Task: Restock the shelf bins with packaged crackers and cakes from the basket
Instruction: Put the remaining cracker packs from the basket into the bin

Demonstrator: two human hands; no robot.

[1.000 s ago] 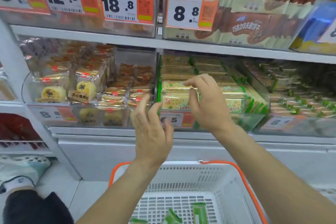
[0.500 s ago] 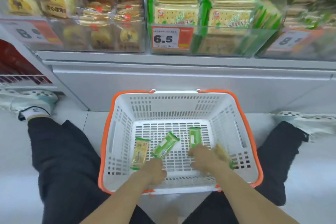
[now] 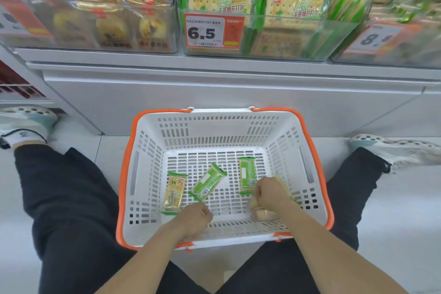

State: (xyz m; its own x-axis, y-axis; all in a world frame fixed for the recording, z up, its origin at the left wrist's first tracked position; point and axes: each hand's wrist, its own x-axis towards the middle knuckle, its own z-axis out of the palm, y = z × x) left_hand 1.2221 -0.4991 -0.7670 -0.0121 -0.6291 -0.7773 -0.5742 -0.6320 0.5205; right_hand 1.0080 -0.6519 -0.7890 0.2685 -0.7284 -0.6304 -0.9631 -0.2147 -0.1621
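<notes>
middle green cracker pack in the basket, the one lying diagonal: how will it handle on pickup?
The diagonal cracker pack is slim and lies flat, so it is probably light and unlikely to roll. Its glossy film wrap may be slippery in a pinch. The stacked crackers inside likely keep it fairly stiff but breakable, so a gentle grip across its width seems safest.

The basket (image 3: 148, 174) is showing white walls full of little holes, with an orange rim. The cracker packs (image 3: 173, 192) lying near its front edge are looking green and yellow. The price tag (image 3: 213, 31) is showing black numbers on white and orange. The trousers (image 3: 71, 210) are looking black.
</notes>
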